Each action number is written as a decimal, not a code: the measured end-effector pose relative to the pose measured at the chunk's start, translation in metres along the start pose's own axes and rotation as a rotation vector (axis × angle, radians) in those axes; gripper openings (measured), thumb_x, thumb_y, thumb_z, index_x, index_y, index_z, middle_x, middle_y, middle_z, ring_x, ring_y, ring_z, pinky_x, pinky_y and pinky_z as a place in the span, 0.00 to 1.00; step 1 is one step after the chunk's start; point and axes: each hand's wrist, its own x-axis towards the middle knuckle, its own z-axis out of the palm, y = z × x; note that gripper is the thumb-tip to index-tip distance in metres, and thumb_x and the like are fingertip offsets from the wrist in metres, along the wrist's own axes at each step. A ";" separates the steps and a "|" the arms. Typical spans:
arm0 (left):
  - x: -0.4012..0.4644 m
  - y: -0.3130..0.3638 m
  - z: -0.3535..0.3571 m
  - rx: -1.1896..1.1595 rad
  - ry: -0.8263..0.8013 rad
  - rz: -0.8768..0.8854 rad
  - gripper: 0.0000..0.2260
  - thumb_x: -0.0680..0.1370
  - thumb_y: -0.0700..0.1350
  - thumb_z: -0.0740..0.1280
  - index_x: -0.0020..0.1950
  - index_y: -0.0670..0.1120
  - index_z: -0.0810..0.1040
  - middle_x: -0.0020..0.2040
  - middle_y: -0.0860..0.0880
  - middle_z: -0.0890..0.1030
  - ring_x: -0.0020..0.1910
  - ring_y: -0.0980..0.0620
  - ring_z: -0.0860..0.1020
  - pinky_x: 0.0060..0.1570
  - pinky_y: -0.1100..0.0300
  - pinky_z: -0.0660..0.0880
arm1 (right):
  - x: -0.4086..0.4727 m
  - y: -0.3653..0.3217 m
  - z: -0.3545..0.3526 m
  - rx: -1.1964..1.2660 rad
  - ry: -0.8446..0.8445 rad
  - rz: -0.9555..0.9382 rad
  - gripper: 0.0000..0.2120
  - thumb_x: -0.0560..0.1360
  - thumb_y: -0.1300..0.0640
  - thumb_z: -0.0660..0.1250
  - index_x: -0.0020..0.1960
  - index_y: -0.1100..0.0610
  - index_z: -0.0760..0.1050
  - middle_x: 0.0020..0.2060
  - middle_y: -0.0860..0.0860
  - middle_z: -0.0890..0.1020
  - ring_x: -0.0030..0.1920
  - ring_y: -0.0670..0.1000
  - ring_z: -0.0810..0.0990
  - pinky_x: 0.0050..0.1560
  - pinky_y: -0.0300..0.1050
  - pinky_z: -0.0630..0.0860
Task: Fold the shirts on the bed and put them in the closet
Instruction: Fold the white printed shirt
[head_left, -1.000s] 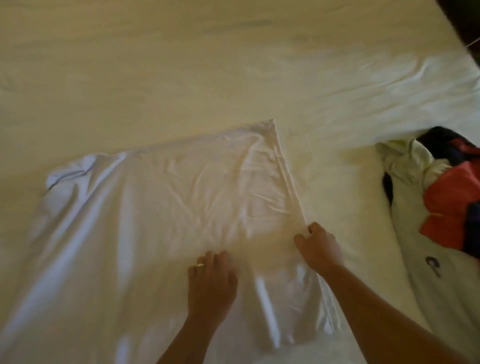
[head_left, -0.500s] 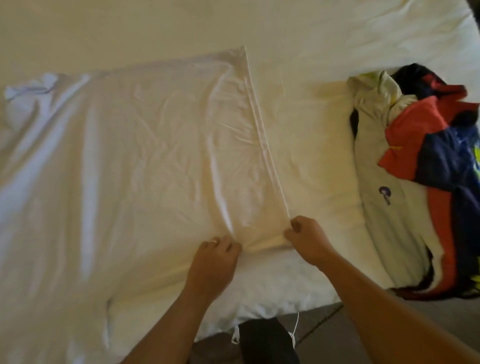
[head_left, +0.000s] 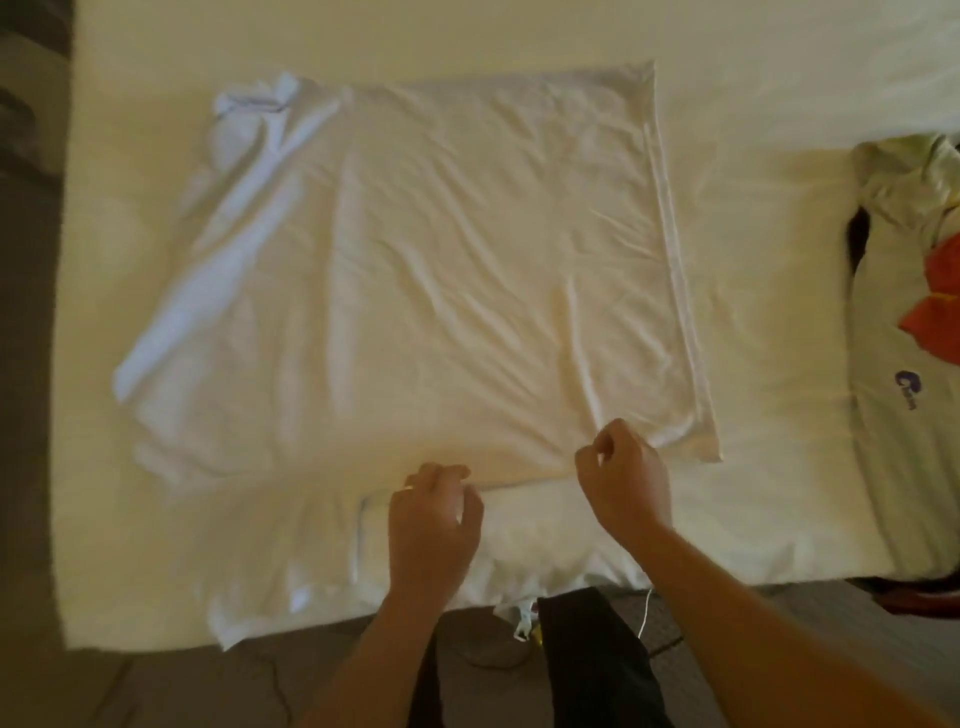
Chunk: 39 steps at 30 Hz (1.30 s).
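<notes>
- Starting with our right hand: the fingers are curled in with thumb and fingertips pinched at the near edge of the white shirt, close to its near right corner. Looks like we're gripping the cloth there, though the blur makes it hard to swear the fabric is actually between the fingers.
- Our left hand sits just beside it, fingers bent down onto the same near edge. Can't tell if it's pinching or just pressing.
- Why both hands on that edge? Our guess: we're setting up to lift it and fold the shirt over.
- The shirt is spread flat on the bed, stretching away from both hands, collar end bunched at the far left, hem running along the right side.
- Well off to the right, apart from our hands, a pile of other shirts waits, pale with red patches.
- So nothing's folded yet, and the closet isn't in sight.
</notes>
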 end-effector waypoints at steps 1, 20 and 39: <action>-0.002 -0.019 -0.016 0.022 0.055 -0.046 0.13 0.78 0.48 0.62 0.52 0.43 0.83 0.47 0.48 0.80 0.42 0.47 0.79 0.43 0.55 0.73 | -0.011 -0.014 0.018 -0.002 -0.096 -0.042 0.06 0.76 0.56 0.66 0.41 0.54 0.71 0.35 0.49 0.77 0.35 0.53 0.76 0.33 0.49 0.72; -0.040 -0.192 -0.164 -0.384 -0.108 -1.005 0.10 0.77 0.49 0.73 0.48 0.44 0.75 0.42 0.48 0.78 0.42 0.45 0.77 0.40 0.55 0.73 | -0.093 -0.152 0.185 0.108 -0.588 0.271 0.10 0.77 0.57 0.72 0.49 0.65 0.78 0.45 0.61 0.83 0.40 0.56 0.83 0.41 0.51 0.83; 0.074 -0.222 -0.222 -0.371 0.075 -1.015 0.12 0.78 0.51 0.65 0.50 0.42 0.78 0.41 0.49 0.79 0.45 0.43 0.78 0.41 0.55 0.68 | 0.015 -0.304 0.161 -0.344 -0.479 -0.425 0.06 0.77 0.55 0.65 0.43 0.56 0.75 0.38 0.50 0.79 0.40 0.53 0.77 0.41 0.44 0.69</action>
